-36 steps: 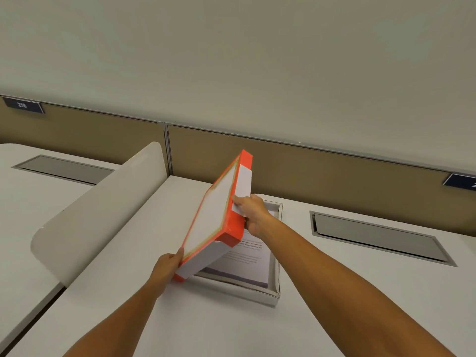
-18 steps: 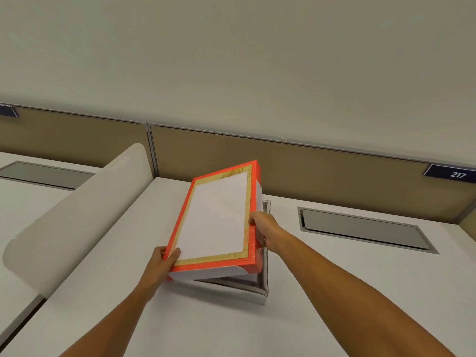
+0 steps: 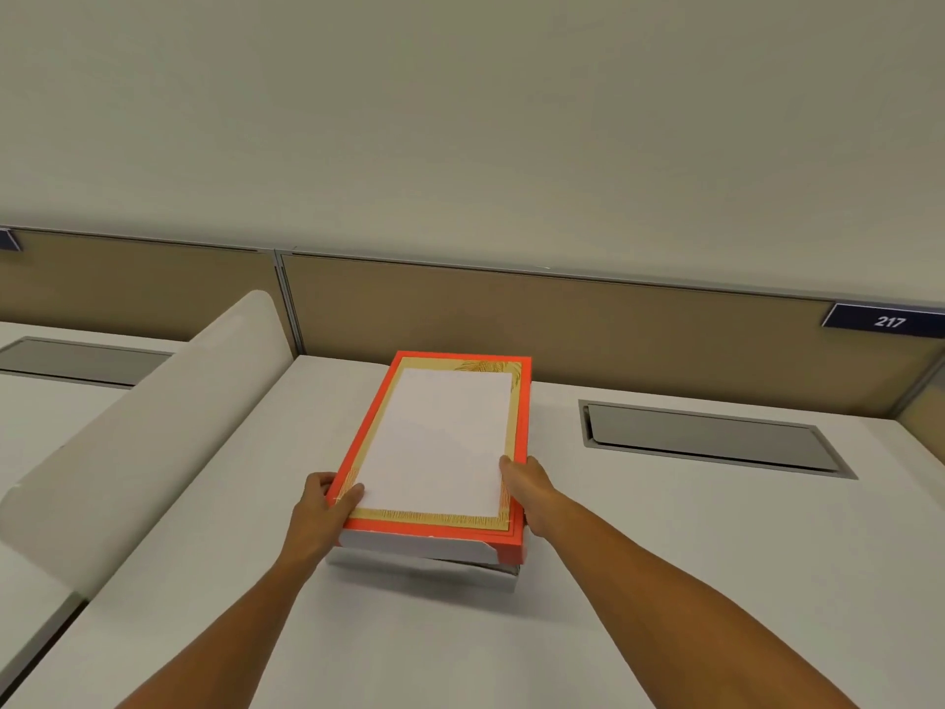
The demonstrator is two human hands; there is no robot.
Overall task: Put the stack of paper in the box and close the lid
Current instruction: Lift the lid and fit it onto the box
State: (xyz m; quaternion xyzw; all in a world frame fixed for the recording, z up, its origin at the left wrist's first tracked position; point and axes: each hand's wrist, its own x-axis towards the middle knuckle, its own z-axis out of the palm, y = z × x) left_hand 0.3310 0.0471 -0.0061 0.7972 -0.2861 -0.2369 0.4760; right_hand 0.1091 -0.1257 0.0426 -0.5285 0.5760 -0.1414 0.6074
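Observation:
An orange lid [image 3: 445, 442] with a white centre and a gold border lies almost flat over the white box [image 3: 424, 568] on the desk. Only the box's near wall shows, under the lid's front edge, with a thin gap between them. My left hand [image 3: 322, 509] grips the lid's near left corner, thumb on top. My right hand [image 3: 526, 491] holds the lid's near right edge. The stack of paper is hidden under the lid.
A curved white divider panel [image 3: 148, 432] rises on the left of the white desk [image 3: 460, 647]. A grey cable hatch [image 3: 711, 442] is set into the desk at the right. A tan partition [image 3: 613, 324] with a "217" label [image 3: 890, 322] stands behind.
The lid has swung down from a steep tilt to nearly flat over the box, covering the paper. Both hands came down with it.

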